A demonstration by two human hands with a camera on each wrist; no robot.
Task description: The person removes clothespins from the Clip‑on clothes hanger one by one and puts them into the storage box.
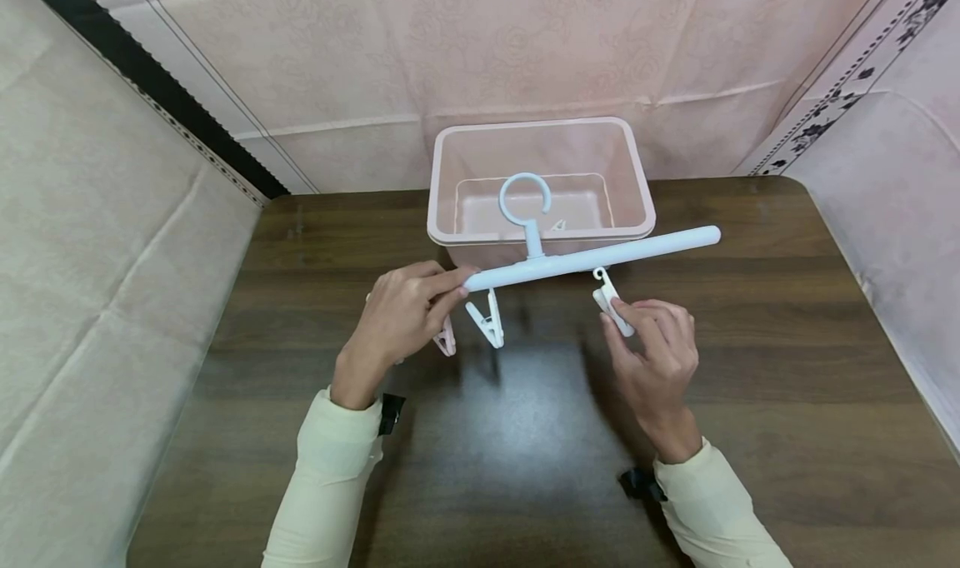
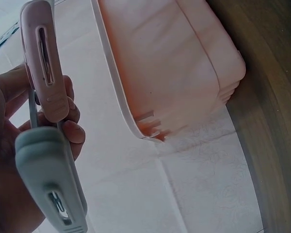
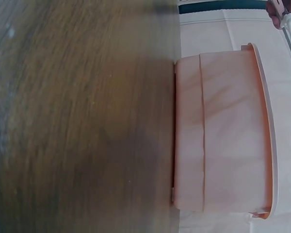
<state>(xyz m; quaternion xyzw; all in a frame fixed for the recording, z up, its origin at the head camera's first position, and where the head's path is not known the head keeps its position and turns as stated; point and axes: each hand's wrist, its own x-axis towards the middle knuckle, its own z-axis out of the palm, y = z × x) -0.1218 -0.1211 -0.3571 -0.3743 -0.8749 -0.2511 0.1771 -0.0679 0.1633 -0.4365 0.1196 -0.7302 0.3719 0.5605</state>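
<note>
A light blue hanger with a round hook is held up in front of the bin, its right end tilted higher. My left hand grips its left end between thumb and fingers. Beside that hand a pink clothespin and a white clothespin hang from the bar. The left wrist view has the pink clothespin and the pale one up close. My right hand pinches another white clothespin, whose small ring end is up near the underside of the bar; whether they touch I cannot tell.
A pale pink plastic bin stands at the back of the brown wooden table, behind the hanger. Inside it lies a small whitish piece. Patterned cloth covers the wall behind and both sides.
</note>
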